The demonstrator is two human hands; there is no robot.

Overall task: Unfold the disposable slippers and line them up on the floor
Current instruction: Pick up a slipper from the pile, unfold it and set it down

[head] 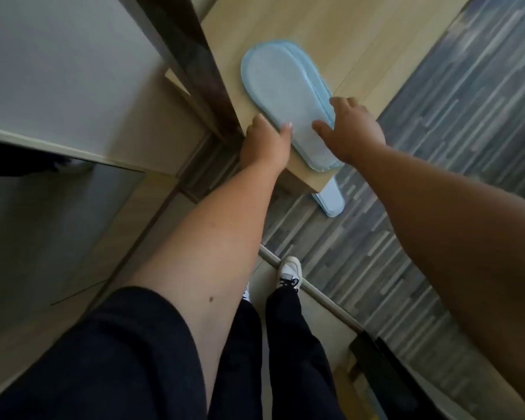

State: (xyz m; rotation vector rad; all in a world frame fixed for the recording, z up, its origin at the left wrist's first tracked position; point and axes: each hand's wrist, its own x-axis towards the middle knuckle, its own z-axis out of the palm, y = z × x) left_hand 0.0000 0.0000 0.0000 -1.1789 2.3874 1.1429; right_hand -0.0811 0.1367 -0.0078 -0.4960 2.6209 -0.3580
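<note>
A flat, folded stack of pale blue disposable slippers [281, 86] lies sole up on a light wooden bench top [331, 34], with its near end over the bench's corner. My left hand [265, 144] grips the stack's left edge, thumb on top. My right hand [350, 128] rests on its right edge, thumb on the sole and fingers curled over the side. Another blue slipper [331, 201] lies on the floor below, partly hidden under the bench corner.
A dark wooden post [194, 71] and a white cabinet [58, 71] stand left of the bench. Grey striped carpet [437, 147] covers the floor to the right. My white sneaker [290, 272] and dark trousers are below. A metal threshold strip [315, 294] crosses the floor.
</note>
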